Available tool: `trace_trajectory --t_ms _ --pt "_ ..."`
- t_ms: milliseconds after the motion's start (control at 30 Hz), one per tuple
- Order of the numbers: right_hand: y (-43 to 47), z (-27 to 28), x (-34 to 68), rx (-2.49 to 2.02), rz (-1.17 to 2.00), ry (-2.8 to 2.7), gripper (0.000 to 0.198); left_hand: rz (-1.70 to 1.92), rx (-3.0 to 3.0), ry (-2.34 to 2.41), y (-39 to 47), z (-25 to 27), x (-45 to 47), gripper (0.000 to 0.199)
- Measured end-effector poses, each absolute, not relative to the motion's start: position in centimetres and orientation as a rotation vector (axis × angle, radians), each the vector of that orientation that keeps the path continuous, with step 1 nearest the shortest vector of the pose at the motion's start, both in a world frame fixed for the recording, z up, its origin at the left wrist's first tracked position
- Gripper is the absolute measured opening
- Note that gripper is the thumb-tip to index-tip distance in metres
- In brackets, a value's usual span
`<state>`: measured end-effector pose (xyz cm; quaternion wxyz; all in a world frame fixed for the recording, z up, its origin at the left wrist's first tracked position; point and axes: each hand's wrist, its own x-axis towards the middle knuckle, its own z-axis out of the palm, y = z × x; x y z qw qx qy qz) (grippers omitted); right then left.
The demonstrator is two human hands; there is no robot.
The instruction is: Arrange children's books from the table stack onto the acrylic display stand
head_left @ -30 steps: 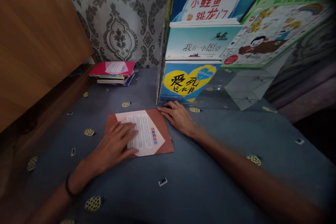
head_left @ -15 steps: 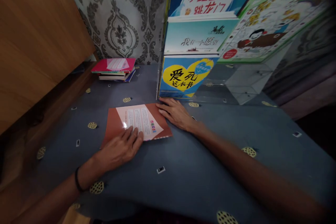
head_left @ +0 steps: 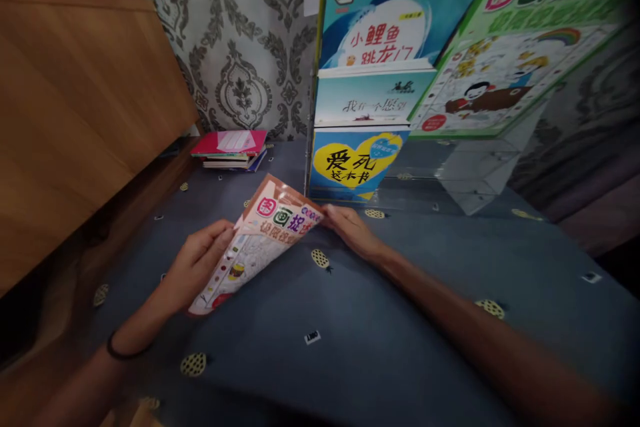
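gripping a thin book between them, both hands show in the head view over a blue-grey cloth. the left hand clasps the book's left edge, and a narrow dark band circles that wrist. the right hand pinches the upper right corner between thumb and fingers. the book is tilted, its glossy paper cover turned up with bright lettering; whether its lowest corner touches the cloth, i cannot tell.

just behind the right hand stands a clear plastic rack with smooth, straight walls, its base near the held corner. it carries flat, square-cornered books: a blue book with a yellow heart lowest, a pale book above, a teal book higher, and a larger green book to the right.

farther back, well apart from the left hand, lies a pink-topped stack with uneven edges. a wood-grained cabinet bounds the left side, and scroll-patterned wallpaper closes the back. the cloth, printed with yellow pineapples, spreads wide in front of the book and out past the right forearm.
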<state>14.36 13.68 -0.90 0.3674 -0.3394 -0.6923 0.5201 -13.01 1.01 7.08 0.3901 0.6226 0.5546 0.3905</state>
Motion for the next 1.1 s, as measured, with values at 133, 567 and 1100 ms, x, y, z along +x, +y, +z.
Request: trace_trajectory --t_ms 133,567,1100 --pt "11.6 0.3 12.9 -0.682 1.652 -1.542 0.06 1.248 1.203 1.342 1.3 7.6 -12.8 0.036" --pt "10.7 -0.8 12.1 -1.18 1.514 -1.881 0.049 0.912 1.723 1.765 1.4 0.6 -17.0 0.039" --pt "9.0 1.4 2.4 -0.486 0.418 -2.77 0.036 1.05 2.015 1.745 4.5 -2.2 -18.5 0.041"
